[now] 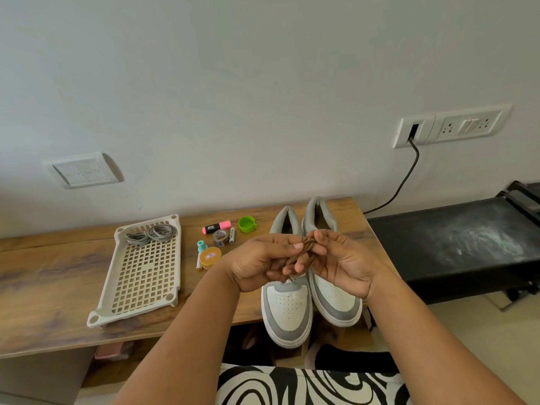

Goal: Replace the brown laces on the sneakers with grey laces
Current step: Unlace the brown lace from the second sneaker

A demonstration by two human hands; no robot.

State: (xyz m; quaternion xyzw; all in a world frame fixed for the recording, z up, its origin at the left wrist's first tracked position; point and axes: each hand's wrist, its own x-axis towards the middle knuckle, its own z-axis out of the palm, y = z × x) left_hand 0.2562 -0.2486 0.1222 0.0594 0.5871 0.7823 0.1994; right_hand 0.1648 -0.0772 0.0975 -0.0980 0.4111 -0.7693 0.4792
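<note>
Fingers of both the left hand (263, 263) and right hand (336, 258) pinch a bundled brown lace (301, 249) above the sneakers (292, 302), so removal looks finished; next, fetch grey laces (152, 233) from the tray (140, 287) at ten o'clock.

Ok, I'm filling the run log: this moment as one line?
both hands grip bundled brown lace above sneakers | grey laces in tray

Location: a room in a home. Indicators: a painted wall with a switch plate (83, 170) at 9 o'clock, a socket panel (451, 125) at 2 o'clock, and a wooden table (43, 290) holding small household items.
</note>
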